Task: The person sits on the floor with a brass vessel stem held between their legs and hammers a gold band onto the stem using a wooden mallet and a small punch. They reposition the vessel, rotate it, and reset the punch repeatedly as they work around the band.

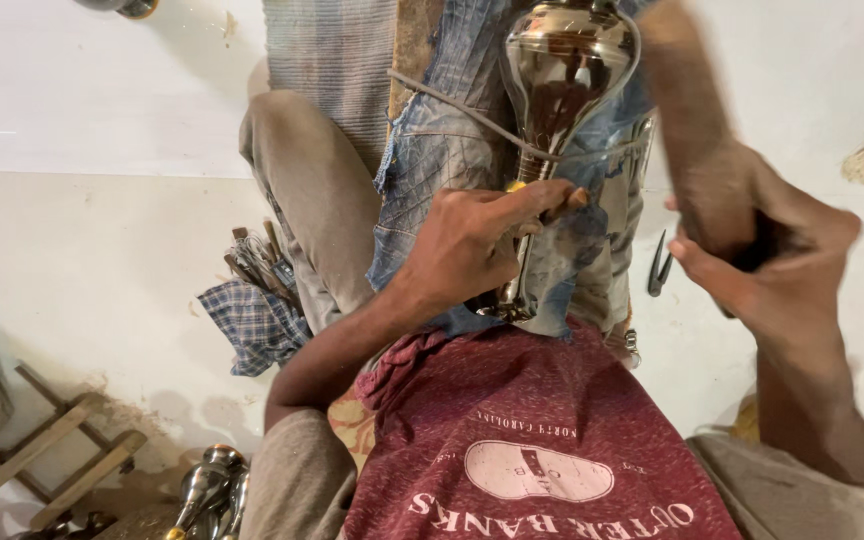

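The person sits on a pale floor (102, 260) with white walls around it. A denim cloth (452, 130) lies over the lap.

The left hand (472, 250) pinches a thin tool (557, 208) between thumb and forefinger, its tip against the stem of a shiny metal vessel (562, 70). The right hand (767, 255) hangs just right of the stem, closed round a dark handle (757, 250); what kind of tool it is cannot be told.

The vessel lies along the lap, between the hands. Its long axis runs away from the body, with the narrow foot near the belly and the bulb pointing outward beyond the hands.

Left of the left hand lie a checked cloth (252, 325) and a bundle of tools (257, 260). Small pliers (659, 265) lie between the leg and the right hand.
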A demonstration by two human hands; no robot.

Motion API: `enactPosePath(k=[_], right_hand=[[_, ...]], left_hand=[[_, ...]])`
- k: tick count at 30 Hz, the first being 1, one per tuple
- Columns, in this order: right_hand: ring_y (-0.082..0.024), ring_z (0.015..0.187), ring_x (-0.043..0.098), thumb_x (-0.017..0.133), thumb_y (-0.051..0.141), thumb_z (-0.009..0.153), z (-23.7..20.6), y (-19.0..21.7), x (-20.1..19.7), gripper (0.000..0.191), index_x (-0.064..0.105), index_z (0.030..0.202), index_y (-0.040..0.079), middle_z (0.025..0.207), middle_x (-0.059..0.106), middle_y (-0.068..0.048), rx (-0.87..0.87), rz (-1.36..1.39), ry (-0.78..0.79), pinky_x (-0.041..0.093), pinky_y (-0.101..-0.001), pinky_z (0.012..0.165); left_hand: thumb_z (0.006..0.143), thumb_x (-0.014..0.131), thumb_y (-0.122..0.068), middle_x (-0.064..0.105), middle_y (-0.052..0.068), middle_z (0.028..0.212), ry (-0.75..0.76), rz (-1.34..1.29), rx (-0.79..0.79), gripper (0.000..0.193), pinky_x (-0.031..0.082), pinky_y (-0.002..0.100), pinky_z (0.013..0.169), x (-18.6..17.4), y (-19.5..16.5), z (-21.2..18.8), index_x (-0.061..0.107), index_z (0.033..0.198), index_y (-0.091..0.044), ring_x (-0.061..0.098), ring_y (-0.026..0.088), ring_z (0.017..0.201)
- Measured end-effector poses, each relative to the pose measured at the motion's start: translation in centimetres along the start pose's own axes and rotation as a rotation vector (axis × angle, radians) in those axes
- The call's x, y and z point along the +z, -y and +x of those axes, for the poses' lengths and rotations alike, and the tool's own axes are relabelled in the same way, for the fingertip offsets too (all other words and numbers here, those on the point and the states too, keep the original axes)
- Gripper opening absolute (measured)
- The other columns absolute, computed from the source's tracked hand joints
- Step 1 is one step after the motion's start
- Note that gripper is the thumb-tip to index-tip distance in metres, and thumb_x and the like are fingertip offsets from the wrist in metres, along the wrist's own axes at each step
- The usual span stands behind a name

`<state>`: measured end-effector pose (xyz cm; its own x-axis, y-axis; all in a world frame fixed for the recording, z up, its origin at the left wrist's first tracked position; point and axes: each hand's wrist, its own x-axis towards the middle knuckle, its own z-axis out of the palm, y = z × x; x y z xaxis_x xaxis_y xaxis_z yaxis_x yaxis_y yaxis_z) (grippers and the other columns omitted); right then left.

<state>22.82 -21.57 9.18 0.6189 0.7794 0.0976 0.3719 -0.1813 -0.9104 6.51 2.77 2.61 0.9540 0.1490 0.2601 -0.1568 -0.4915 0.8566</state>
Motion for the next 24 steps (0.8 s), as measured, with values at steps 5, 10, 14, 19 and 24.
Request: enactPosePath(k=[5, 10, 14, 19, 24], right_hand=[[-0.016, 0.072, 0.069, 0.068, -0.009, 0.070, -4.6, -0.2, -0.6, 0.061, 0.064, 0.131, -0.008, 0.106, 0.074, -0.019, 0.155, -0.216, 0.003, 0.053, -0.0272, 0.054], [-0.011, 0.087, 0.070, 0.069, -0.006, 0.085, -8.0, -0.7, 0.9, 0.057, 0.062, 0.141, 0.003, 0.107, 0.071, -0.013, 0.100, -0.005, -0.191, 0.058, -0.0240, 0.078], [-0.014, 0.095, 0.067, 0.067, -0.012, 0.080, -9.9, -0.1, 2.5, 0.070, 0.058, 0.149, -0.003, 0.114, 0.069, -0.018, 0.237, -0.236, -0.168, 0.053, -0.0223, 0.080], [-0.012, 0.103, 0.067, 0.068, -0.010, 0.080, -10.6, 1.0, 4.6, 0.071, 0.055, 0.149, -0.002, 0.123, 0.070, -0.010, 0.344, 0.026, -0.306, 0.056, -0.0220, 0.090], [-0.012, 0.087, 0.064, 0.071, -0.006, 0.085, -12.0, 2.4, 5.4, 0.060, 0.060, 0.144, -0.004, 0.103, 0.068, -0.012, 0.434, -0.274, -0.298, 0.053, -0.0227, 0.076]], left_hand=[[0.075, 0.064, 0.011, 0.080, 0.009, 0.105, 0.230, 0.049, -0.026, 0.063, 0.044, 0.027, 0.037, -0.9, -0.2, 1.7, 0.064, 0.133, -0.013, 0.060, 0.013, 0.046], [0.073, 0.065, 0.009, 0.081, 0.007, 0.094, 0.390, 0.119, 0.025, 0.060, 0.040, 0.028, 0.033, -1.1, -0.1, 3.5, 0.065, 0.128, -0.013, 0.056, 0.012, 0.041], [0.074, 0.069, 0.004, 0.079, 0.008, 0.091, 0.403, 0.111, 0.153, 0.058, 0.044, 0.026, 0.038, -1.2, -0.1, 4.7, 0.063, 0.130, -0.009, 0.061, 0.010, 0.051], [0.077, 0.072, 0.001, 0.073, 0.010, 0.067, 0.557, 0.167, 0.058, 0.056, 0.043, 0.030, 0.038, -1.1, -0.5, 5.2, 0.065, 0.132, -0.008, 0.059, 0.013, 0.045], [0.081, 0.070, 0.004, 0.070, 0.006, 0.068, 0.547, 0.034, 0.298, 0.048, 0.042, 0.028, 0.037, -1.0, 0.9, 5.7, 0.069, 0.128, -0.010, 0.056, 0.012, 0.044]])
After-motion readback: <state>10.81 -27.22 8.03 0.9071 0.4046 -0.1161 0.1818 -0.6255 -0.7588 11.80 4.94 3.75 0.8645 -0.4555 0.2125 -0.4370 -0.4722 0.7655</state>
